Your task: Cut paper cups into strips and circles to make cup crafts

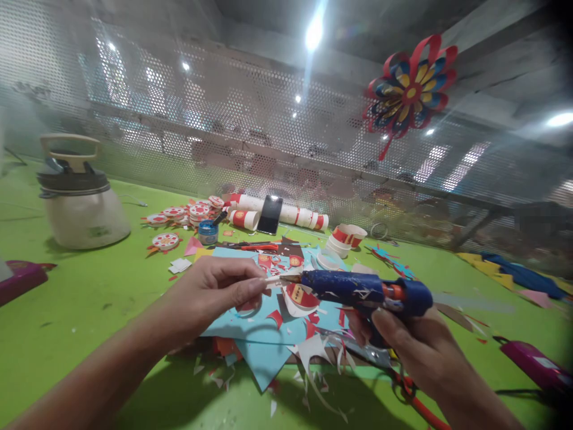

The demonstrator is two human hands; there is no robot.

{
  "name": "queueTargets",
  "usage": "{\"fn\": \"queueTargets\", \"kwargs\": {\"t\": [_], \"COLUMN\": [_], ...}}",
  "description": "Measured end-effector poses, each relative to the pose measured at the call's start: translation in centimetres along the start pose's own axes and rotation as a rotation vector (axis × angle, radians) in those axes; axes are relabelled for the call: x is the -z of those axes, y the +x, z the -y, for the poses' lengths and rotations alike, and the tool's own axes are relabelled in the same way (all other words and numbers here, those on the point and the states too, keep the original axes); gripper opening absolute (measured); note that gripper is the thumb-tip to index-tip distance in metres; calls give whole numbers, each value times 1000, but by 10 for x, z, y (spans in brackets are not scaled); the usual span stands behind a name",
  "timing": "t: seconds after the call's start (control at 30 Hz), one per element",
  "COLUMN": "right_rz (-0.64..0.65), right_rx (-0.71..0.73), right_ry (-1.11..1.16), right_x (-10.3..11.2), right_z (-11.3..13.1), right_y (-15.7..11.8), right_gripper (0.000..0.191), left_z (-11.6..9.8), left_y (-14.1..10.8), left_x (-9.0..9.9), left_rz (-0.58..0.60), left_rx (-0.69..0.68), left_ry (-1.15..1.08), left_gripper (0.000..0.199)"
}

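Gluing probably under way: light, even squeeze advised, nozzle (292,278) best held steady, left hand (230,283) best kept clear of heat. White strip (274,281) pinched in left hand; blue glue gun (344,288) gripped in right hand (416,337). Strip held between hands, right at nozzle, above light-blue paper (264,358); whether touching nozzle cannot be told.

A scuffed blue glue gun (347,288) points at a white strip (273,281).
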State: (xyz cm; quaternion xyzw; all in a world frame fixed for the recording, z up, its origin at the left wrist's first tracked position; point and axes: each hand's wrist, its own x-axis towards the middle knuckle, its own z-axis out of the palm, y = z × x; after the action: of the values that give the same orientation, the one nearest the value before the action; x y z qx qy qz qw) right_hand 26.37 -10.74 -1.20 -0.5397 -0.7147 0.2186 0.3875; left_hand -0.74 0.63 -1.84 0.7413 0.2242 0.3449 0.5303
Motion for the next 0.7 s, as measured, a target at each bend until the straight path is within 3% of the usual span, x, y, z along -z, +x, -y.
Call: {"fn": "queueTargets", "kwargs": {"t": [0.5,0.7], "right_rz": [83,100], "right_rx": [-57,-9], "right_ry": [246,273], "right_x": [1,1], "right_z": [4,-1], "right_y": [3,4], "right_gripper": [50,49], "left_z": [-2,-3], "left_y": [-3,-3], "left_x": [3,3], "left_rz": [75,72], "left_rx": [-61,-87], "left_ry": [46,56], "left_gripper": [23,23]}}
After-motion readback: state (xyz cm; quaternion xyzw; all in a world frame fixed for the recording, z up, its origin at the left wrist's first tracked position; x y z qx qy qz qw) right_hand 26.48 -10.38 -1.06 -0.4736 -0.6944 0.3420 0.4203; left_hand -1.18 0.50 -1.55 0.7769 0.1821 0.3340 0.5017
